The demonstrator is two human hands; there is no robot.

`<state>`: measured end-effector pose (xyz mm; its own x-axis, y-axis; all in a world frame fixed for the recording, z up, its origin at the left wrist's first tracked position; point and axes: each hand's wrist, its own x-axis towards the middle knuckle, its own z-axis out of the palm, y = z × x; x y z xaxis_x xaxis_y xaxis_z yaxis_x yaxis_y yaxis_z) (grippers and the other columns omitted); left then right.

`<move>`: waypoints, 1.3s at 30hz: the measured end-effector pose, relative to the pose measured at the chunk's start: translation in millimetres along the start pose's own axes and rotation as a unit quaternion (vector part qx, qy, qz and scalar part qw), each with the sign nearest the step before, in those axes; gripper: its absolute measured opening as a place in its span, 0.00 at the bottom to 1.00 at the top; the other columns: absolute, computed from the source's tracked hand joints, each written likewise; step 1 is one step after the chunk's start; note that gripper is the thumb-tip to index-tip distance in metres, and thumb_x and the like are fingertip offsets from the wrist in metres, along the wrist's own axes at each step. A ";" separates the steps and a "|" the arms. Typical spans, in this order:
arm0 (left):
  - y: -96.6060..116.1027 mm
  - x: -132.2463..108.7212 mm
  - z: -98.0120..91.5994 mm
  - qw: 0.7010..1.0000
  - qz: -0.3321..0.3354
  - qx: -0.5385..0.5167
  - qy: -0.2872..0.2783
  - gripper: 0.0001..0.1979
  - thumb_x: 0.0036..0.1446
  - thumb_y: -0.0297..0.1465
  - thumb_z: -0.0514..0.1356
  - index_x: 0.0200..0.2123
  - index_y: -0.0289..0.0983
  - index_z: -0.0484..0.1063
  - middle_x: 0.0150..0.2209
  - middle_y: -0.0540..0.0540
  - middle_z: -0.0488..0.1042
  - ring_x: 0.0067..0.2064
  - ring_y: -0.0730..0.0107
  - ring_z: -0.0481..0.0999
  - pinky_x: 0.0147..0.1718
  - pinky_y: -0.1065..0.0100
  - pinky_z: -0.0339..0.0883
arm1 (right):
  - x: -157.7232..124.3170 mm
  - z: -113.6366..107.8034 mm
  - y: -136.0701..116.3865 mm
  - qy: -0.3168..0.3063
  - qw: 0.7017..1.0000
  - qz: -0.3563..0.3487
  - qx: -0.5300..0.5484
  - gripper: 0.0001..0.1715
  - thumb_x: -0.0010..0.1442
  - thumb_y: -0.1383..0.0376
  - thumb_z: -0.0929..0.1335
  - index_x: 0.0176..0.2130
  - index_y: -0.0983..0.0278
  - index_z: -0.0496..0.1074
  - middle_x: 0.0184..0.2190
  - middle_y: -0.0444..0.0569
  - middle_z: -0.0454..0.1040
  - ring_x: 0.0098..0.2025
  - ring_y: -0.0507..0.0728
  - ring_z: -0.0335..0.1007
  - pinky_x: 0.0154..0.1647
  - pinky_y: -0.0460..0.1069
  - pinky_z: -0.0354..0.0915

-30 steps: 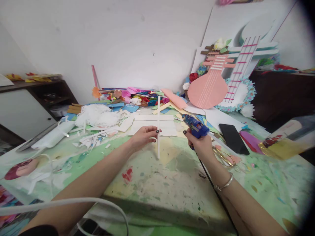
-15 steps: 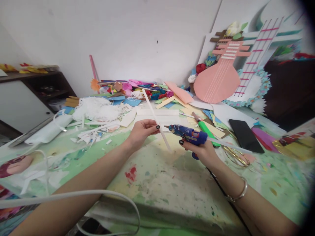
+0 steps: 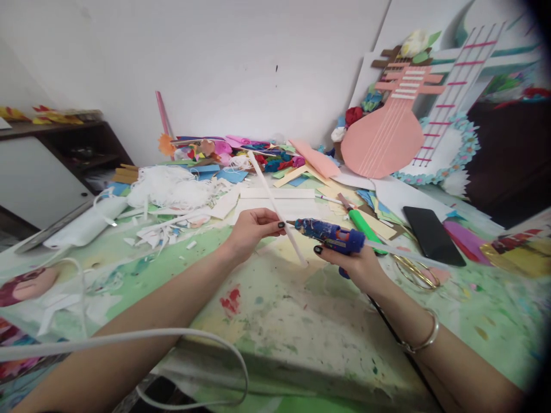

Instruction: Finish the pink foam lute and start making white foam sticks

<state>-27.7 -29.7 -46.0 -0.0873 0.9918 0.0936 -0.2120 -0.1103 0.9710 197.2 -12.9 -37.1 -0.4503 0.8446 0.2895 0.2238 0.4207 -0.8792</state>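
Note:
A thin white strip point(image 3: 271, 197) slants upright over the middle of the table, pinched near its middle by my left hand point(image 3: 258, 229). My right hand point(image 3: 355, 264) is wrapped round a blue glue gun point(image 3: 329, 235), which points left. Its nozzle is at the strip, close to my left fingertips; whether it touches cannot be made out. A clear glue stick point(image 3: 408, 252) sticks out of the gun's back. Behind the strip, folded white paper point(image 3: 278, 195) lies on the table.
A white cable point(image 3: 172, 332) loops across the front left. Shredded white paper point(image 3: 166, 186) lies at the left. On the right are a green-handled tool point(image 3: 364, 229), scissors point(image 3: 415, 272) and a black phone point(image 3: 434, 235). A pink paper lute point(image 3: 383, 137) leans at the back right.
The glue gun's nozzle and the strip are now closer together. The lower end of the strip has shifted slightly right. Both hands keep their hold.

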 end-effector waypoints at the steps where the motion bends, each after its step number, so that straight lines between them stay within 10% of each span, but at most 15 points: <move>1: 0.1 -0.1 0.4 1.000 -0.001 -0.002 -0.001 0.15 0.37 0.33 0.72 0.28 0.31 0.75 0.27 0.44 0.78 0.30 0.68 0.78 0.36 0.64 0.70 | 0.1 0.2 -0.4 0.000 1.000 -0.004 0.000 0.11 0.48 0.56 0.71 0.28 0.61 0.72 0.24 0.45 0.69 0.27 0.54 0.62 0.27 0.49 0.61; 39: 0.9 -3.9 6.1 1.000 -0.006 0.000 -0.024 0.14 0.38 0.32 0.72 0.27 0.30 0.75 0.26 0.45 0.78 0.28 0.71 0.76 0.33 0.68 0.70 | -3.0 0.8 -4.2 0.000 0.999 0.010 -0.031 0.08 0.50 0.59 0.70 0.29 0.62 0.72 0.25 0.45 0.70 0.29 0.55 0.65 0.32 0.51 0.63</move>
<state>-21.7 -33.3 -44.1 -0.0384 0.9950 0.0924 -0.2124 -0.0985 0.9722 196.9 -17.5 -34.7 -0.4446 0.8531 0.2732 0.2856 0.4241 -0.8594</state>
